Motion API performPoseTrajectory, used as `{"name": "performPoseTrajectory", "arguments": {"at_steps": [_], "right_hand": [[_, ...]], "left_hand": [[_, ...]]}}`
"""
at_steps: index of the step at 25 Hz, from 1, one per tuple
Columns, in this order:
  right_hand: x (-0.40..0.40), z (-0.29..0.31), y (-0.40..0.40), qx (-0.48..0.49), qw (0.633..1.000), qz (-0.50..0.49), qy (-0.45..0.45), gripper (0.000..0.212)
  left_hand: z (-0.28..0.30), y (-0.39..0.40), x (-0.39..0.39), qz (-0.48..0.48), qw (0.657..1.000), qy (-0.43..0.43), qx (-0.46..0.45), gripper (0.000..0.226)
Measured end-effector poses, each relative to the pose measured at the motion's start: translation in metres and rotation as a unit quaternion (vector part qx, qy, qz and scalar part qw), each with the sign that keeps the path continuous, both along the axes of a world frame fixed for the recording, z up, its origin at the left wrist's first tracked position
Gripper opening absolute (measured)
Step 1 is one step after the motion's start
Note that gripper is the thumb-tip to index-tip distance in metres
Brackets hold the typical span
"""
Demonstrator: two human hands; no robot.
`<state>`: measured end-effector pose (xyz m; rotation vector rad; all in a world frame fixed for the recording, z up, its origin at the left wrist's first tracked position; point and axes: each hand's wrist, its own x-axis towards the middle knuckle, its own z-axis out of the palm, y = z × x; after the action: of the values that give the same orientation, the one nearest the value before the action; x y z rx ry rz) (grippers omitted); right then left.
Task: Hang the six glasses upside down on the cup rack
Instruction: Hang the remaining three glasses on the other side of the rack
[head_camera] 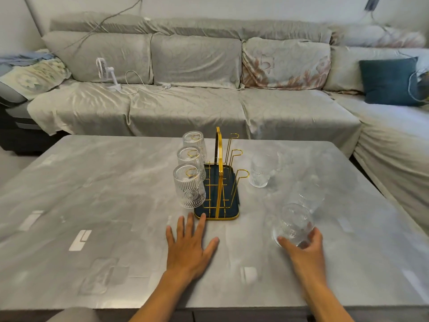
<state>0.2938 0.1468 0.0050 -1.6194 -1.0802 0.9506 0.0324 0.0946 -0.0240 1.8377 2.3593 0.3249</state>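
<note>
A grey marbled table (92, 194) is filling the lower view, with a covered sofa (185, 101) running behind it. Standing mid-table is the cup rack (219, 182), a gold wire frame on a dark tray, and its left row of prongs is already carrying three glasses upside down: the far glass (193, 141), the middle glass (189, 156) and the near glass (189, 185). The three right-hand prongs (240, 174) are standing bare, so the task is looking half done. To the right of the rack an upright glass (260, 173) is waiting, and another glass beyond it is too smeared to make out properly (a faint shape only). The left hand (189, 245) is lying flat and open on the table just before the tray, gripping nothing, probably bracing so the light rack is not sliding. The right hand (306, 247) is closing its fingers round the base of a blurred glass (294, 225), tilted and low over the table, likely being carried toward a free prong. Motion blur is hiding its rim and whether it is touching the table.
</note>
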Motion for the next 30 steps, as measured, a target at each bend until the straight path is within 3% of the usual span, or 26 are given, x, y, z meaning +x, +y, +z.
{"name": "performPoseTrajectory", "arguments": {"at_steps": [6, 9, 12, 16, 19, 25, 30], "right_hand": [[-0.007, 0.017, 0.017, 0.083, 0.987, 0.093, -0.1, 0.082], [-0.009, 0.073, 0.029, 0.159, 0.958, 0.171, -0.165, 0.088], [-0.015, 0.144, 0.042, 0.217, 0.923, 0.2, -0.247, 0.076], [-0.027, 0.197, 0.063, 0.23, 0.905, 0.245, -0.262, 0.069], [-0.051, 0.196, 0.077, 0.238, 0.884, 0.264, -0.303, 0.078], [-0.086, 0.142, 0.092, 0.246, 0.816, 0.307, -0.423, 0.072], [-0.088, 0.109, 0.099, 0.21, 0.829, 0.316, -0.41, 0.071]], "left_hand": [[-0.01, 0.003, 0.0, 0.015, 1.0, -0.002, 0.003, 0.074], [-0.013, 0.004, -0.001, 0.007, 1.0, 0.016, 0.0, 0.076], [-0.014, 0.006, -0.001, 0.004, 1.0, 0.027, -0.008, 0.076], [-0.013, 0.006, -0.001, 0.001, 1.0, 0.024, -0.017, 0.079], [-0.011, 0.005, -0.002, -0.009, 0.999, 0.02, -0.029, 0.088], [-0.012, 0.005, -0.002, -0.011, 0.999, 0.024, -0.041, 0.093], [-0.017, 0.006, -0.002, -0.005, 0.999, 0.035, -0.041, 0.097]]}}
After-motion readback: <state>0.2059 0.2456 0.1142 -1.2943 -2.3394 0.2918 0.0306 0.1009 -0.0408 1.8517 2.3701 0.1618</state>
